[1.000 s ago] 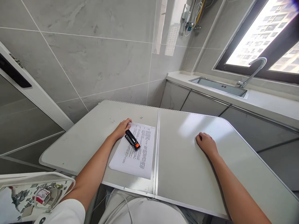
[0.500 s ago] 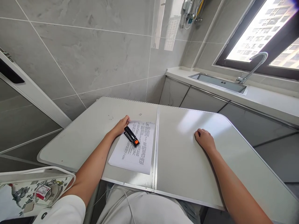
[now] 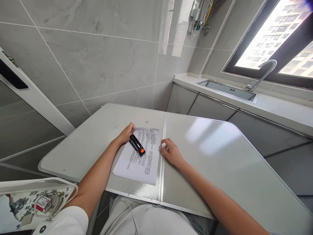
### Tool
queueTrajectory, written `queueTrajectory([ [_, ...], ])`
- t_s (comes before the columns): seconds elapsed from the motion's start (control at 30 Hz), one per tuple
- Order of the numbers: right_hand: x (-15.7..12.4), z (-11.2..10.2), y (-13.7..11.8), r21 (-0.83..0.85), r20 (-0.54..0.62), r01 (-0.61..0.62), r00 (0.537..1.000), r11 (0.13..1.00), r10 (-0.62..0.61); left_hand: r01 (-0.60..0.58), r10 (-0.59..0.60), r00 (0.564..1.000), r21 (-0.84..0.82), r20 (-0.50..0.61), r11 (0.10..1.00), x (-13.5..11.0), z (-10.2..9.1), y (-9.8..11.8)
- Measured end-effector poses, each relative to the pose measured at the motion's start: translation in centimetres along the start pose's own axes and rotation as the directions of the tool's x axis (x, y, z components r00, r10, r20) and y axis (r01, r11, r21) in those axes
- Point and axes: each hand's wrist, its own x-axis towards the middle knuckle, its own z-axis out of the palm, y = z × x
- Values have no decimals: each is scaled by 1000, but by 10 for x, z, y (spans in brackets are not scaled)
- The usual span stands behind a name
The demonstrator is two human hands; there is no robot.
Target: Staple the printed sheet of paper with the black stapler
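Note:
A sheet of printed paper (image 3: 143, 170) lies on the left half of the folding table, its lines of text running nearly up and down in the head view. Across its upper left part rests a black stapler (image 3: 137, 145) with an orange patch at its near end. My left hand (image 3: 127, 132) is closed at the paper's far left corner, fingers curled over the edge; the exact grip is partly hidden. Beside the paper's right edge, over the table's centre seam, my right hand (image 3: 171, 151) has its fingers apart and bent, holding nothing.
The white folding table (image 3: 210, 169) has a metal seam down its middle. A tiled wall (image 3: 102, 65) rises behind it. At right runs a counter with a sink (image 3: 228, 89) and faucet (image 3: 265, 73). A bin-like white container (image 3: 26, 217) with scraps stands at lower left.
My right hand has moved left across the table to the paper's right edge, and its fingers have spread from a loose fist. My left hand, the paper and the stapler have stayed put.

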Motion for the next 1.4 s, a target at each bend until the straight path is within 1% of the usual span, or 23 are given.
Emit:
queueTrajectory([
  [0.1, 14, 15, -15, 13, 107, -75, 992, 997, 73, 6, -5, 1000, 18, -22, 1000, -1, 0, 0],
  [0.17, 16, 23, -21, 0, 147, -89, 985, 996, 88, 9, -8, 1000, 50, -23, 999, -1, 0, 1],
  [0.27, 10, 33, -27, 15, 125, -78, 989, 997, 76, 9, -6, 999, 76, -37, 997, 0, 1, -1],
  [0.37, 6, 35, -31, 60, 107, -109, 989, 992, 102, -2, 9, 995, 79, -98, 997, 1, 4, -6],
  [0.43, 6, 32, -31, 83, 92, -147, 986, 986, 140, -3, 17, 991, 102, -136, 995, 2, 6, -9],
  [0.5, 6, 26, -28, 95, 90, -188, 980, 978, 180, -3, 22, 989, 128, -145, 992, 2, 7, -11],
  [0.57, 3, 18, -24, 89, 90, -225, 972, 970, 217, -12, 31, 991, 141, -132, 990, 1, 7, -12],
  [0.77, -15, -7, -8, 50, 37, -293, 956, 955, 291, -18, 30, 996, 151, -82, 988, 0, 6, -10],
  [0.87, -20, -18, 0, 34, 47, -333, 942, 942, 331, -51, 65, 995, 181, -73, 982, 1, 5, -5],
  [0.97, -20, -26, 6, 6, 98, -365, 927, 931, 363, -106, 109, 994, 149, -10, 983, -2, 4, 11],
  [1.07, -19, -35, 11, -21, 126, -388, 913, 921, 388, -171, 163, 980, 65, 113, 983, -6, 6, 34],
  [1.2, -22, -49, 20, -53, 114, -400, 908, 915, 403, -296, 293, 910, -37, 293, 955, -12, 13, 61],
  [1.27, -24, -58, 25, -79, 130, -385, 910, 919, 393, -337, 335, 878, -55, 341, 940, -14, 18, 68],
  [1.3, -25, -62, 28, -92, 157, -371, 911, 924, 381, -352, 345, 869, -48, 356, 935, -14, 20, 71],
  [1.37, -25, -70, 30, -113, 225, -335, 908, 935, 353, -364, 342, 865, -10, 367, 931, -14, 25, 74],
  [1.4, -24, -73, 29, -124, 234, -328, 907, 936, 349, -363, 333, 868, 14, 368, 932, -14, 27, 76],
])
